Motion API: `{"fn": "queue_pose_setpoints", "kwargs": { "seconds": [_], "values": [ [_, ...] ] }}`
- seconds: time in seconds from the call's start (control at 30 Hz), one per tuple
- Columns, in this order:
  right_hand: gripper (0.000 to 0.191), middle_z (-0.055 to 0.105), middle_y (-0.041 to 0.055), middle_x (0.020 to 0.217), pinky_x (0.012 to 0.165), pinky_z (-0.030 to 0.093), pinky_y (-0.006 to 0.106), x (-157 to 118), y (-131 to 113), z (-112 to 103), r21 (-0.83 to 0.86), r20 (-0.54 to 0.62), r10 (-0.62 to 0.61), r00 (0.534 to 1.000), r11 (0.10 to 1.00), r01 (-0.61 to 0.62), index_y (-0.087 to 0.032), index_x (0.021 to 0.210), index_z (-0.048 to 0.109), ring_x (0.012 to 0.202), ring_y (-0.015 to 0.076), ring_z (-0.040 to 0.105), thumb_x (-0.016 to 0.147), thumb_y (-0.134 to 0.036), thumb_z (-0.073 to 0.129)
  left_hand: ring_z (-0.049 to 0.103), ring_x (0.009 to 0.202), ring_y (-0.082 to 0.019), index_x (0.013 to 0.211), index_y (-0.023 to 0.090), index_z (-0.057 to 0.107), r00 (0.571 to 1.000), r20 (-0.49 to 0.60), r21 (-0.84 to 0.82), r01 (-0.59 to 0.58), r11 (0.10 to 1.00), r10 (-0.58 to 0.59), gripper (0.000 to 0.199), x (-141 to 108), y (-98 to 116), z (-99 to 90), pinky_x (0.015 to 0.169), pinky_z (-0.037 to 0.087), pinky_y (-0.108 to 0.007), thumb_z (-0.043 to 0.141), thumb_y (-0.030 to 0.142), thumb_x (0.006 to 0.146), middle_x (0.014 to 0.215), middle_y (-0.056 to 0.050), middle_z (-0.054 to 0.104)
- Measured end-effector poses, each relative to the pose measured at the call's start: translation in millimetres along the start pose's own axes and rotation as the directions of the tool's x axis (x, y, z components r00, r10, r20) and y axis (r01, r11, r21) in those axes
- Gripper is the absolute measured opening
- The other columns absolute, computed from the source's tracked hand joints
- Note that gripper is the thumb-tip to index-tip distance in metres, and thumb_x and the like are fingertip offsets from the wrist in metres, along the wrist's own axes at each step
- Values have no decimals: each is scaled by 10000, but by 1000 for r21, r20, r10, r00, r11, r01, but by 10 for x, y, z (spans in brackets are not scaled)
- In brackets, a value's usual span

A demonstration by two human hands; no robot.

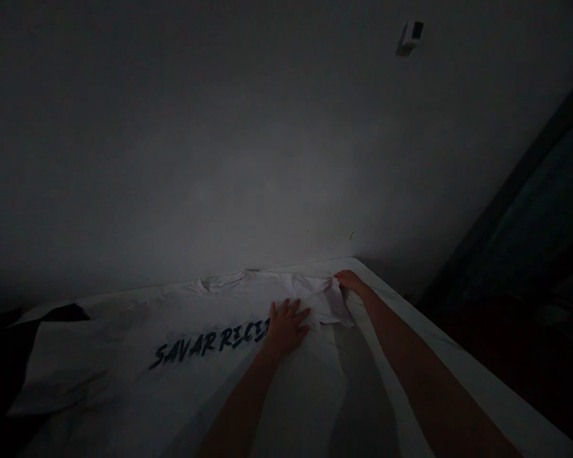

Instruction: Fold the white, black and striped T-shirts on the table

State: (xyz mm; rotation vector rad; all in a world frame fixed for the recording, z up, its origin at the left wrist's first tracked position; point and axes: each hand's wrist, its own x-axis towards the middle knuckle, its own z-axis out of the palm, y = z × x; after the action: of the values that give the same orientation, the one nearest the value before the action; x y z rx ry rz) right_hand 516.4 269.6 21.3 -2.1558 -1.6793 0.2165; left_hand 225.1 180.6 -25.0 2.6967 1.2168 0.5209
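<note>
Head view, in dim light. At the far left, a dark angular patch (62, 313) lay against the edge of a white short-sleeved cotton T-shirt (186, 331); it was too dark to tell whether this was cloth or shadow. The T-shirt lay on a white flat-topped surface (482, 388) that met a plain grey wall (267, 140), with its neckband along the far side and its dark brush-style lettering (210, 340) facing up. The lettering's last characters ran close to the left hand (286, 327), which was open, its 5 fingers spread and resting on the cloth. To its right, the right hand (351, 281) sat at the far right corner of the T-shirt, curled over a bunched fold of cloth; the fold hid too much to tell whether it was closed on the fabric. The left part of the T-shirt lay broadly flat, with only soft creases, while the right part was rumpled and gathered. No fold across the body showed. Further right, a dark upright panel (520, 210) stood beyond the surface, and a small pale wall fitting (409, 38) showed high up.
</note>
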Motion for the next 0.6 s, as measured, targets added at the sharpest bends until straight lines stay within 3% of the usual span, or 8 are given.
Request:
{"fn": "queue_pose_setpoints", "kwargs": {
  "seconds": [0.13, 0.23, 0.3, 0.43, 0.6],
  "values": [
    [313, 770, 80, 919, 775, 513, 241, -31, 167, -29, 105, 81, -63, 995, 993, 54, -151, 890, 779, 860, 189, 704, 662, 1, 627, 375, 1378, -354, 1333, 376, 569, 999, -4, -3, 32, 999, -32, 393, 111, 66, -78, 1114, 226, -676, 476, 462, 961, 1484, -38, 487],
    [408, 771, 95, 953, 770, 518, 250, -71, 256, 9, 161, 74, -89, 993, 984, 76, -136, 992, 766, 854, 196, 707, 648, -13, 584, 545, 1179, -308, 1129, 232, 691, 995, -1, 38, 98, 994, -98, 323, 365, 154, -167, 1018, 413, -528, 422, 335, 982, 1227, -107, 642],
    [425, 773, 88, 945, 786, 521, 266, -73, 276, 63, 182, 54, -105, 993, 979, 93, -138, 1014, 758, 859, 201, 706, 653, -26, 564, 591, 1093, -267, 1061, 170, 699, 989, -9, 64, 151, 986, -151, 322, 557, 199, -177, 964, 462, -427, 400, 258, 980, 1112, -126, 667],
    [444, 767, 75, 1005, 842, 511, 276, -46, 262, 188, 195, -12, -125, 992, 973, 125, -165, 987, 764, 929, 208, 701, 649, -25, 513, 498, 1294, -262, 1313, 124, 575, 964, -130, 105, 245, 964, -230, 400, 763, 185, 5, 1100, 375, -407, 426, 295, 983, 1374, -149, 570],
    [399, 774, 63, 910, 795, 521, 271, -11, 271, 230, 182, -60, -118, 991, 975, 127, -182, 873, 768, 870, 213, 709, 623, -9, 510, 350, 1430, -308, 1473, 137, 434, 976, -170, 201, 167, 965, -134, 633, 718, 94, 292, 1163, 289, -500, 321, 536, 994, 1543, -161, 395]
  ]
}}
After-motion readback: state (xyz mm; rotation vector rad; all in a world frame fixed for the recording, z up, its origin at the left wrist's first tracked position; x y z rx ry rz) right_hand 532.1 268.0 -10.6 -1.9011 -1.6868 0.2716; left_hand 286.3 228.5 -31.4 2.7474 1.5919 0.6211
